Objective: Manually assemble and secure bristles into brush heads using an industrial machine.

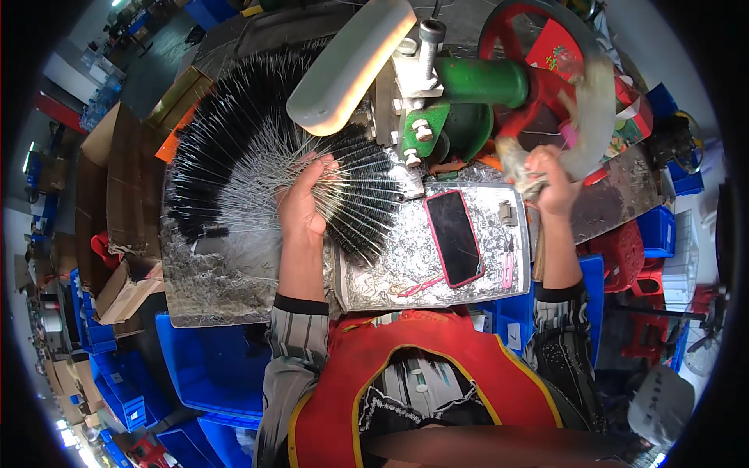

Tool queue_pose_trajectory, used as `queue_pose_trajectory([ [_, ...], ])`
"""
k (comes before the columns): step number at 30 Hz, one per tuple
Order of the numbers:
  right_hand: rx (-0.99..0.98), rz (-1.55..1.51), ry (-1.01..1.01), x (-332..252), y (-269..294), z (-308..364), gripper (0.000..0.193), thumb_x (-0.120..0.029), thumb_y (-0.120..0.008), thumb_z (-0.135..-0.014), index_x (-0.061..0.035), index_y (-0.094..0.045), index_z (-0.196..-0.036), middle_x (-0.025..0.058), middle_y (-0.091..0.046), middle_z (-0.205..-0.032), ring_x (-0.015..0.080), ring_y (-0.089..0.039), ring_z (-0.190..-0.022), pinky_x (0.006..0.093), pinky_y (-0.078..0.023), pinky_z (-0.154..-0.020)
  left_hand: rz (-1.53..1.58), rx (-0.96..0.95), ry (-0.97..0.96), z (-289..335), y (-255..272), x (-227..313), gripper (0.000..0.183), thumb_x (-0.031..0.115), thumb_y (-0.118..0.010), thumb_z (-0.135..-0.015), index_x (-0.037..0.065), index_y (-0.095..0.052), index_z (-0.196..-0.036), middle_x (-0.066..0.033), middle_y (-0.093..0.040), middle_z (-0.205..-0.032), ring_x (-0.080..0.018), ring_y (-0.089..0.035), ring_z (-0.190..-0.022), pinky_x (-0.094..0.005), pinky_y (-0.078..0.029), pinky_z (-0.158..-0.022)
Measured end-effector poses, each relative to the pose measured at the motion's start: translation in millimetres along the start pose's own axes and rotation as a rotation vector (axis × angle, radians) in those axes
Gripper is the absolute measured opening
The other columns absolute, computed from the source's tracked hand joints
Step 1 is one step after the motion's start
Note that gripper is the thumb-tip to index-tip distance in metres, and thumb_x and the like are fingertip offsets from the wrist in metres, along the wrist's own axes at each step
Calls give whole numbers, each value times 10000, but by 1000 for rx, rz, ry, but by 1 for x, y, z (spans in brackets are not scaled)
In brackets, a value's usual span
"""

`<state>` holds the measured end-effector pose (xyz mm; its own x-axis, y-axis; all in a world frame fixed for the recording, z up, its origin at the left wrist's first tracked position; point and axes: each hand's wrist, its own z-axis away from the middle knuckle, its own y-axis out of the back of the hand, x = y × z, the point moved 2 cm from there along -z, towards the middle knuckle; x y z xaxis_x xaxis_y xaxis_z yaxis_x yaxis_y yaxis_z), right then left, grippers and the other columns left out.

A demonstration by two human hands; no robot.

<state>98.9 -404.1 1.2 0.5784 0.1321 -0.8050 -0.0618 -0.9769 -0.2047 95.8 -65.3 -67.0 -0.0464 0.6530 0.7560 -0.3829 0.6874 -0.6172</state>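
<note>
From where I stand, the person's left hand (303, 207) is in among a wide fan of black-bristled brushes with thin silvery wire stems (226, 144), thumb up and fingers bent over the place where the stems cross; whether it pinches any of them, I cannot tell. The brushes spread out on both sides of that hand and beyond it, lying on the worn grey counter (211, 300). The right hand (551, 183) is curled tight on a pale, cloth-like wrapping (516, 164) at the rim of a large handwheel with red spokes (597, 109) (the edges there are blurred). Beyond and between the hands is a green metal machine with a thick cylinder (484, 82), and a long, rounded lamp with a glowing edge (351, 66) hangs just past the left hand. Nearer the person, between the two hands, a shallow pale tray flecked with grey (499, 226) holds a black-screened phone in a red-pink case (454, 238) and, closer to the right hand, a small pink-handled tool (507, 271). Well left of the left hand stands an open brown cardboard box (129, 175).
</note>
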Motion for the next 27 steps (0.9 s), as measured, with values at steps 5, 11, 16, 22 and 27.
queue_pose_trajectory([
  [5, -153, 18, -84, 16, 15, -4, 104, -20, -500, -739, 18, -517, -644, 75, -505, -554, 155, -493, -507, 256, -397, -546, 7, 5, -14, -1, 0, 0, 281, -43, -604, -706, -57, -499, -966, -175, -606, -822, -222, -609, -696, -293, -513, -587],
  [11, 105, 55, -384, -12, 15, -12, 102, -73, -602, -689, 21, -567, -708, 75, -547, -584, 141, -518, -483, 250, -399, -439, 37, 33, -10, -1, 3, 0, 275, -52, -590, -716, -57, -493, -972, -176, -606, -830, -220, -610, -708, -301, -525, -604],
  [16, 178, 135, -368, -19, 13, -13, 128, -89, -617, -681, 12, -579, -750, 75, -555, -595, 152, -539, -486, 262, -424, -441, 36, 35, -23, -1, 1, -1, 267, -50, -593, -715, -59, -500, -965, -180, -606, -832, -228, -610, -711, -312, -527, -608],
  [22, 118, 144, -528, -31, 14, -26, 130, -93, -619, -678, 14, -582, -743, 78, -558, -600, 158, -546, -486, 266, -431, -443, 43, 45, -24, -2, 3, -2, 258, -50, -592, -714, -59, -505, -957, -184, -604, -836, -234, -611, -717, -321, -527, -613],
  [27, 129, 101, -377, -24, 11, -19, 109, -79, -607, -685, 20, -565, -705, 75, -540, -587, 145, -527, -477, 265, -423, -442, 73, 58, -26, -3, 5, -2, 244, -49, -593, -713, -53, -513, -944, -182, -604, -833, -233, -611, -713, -322, -527, -607],
])
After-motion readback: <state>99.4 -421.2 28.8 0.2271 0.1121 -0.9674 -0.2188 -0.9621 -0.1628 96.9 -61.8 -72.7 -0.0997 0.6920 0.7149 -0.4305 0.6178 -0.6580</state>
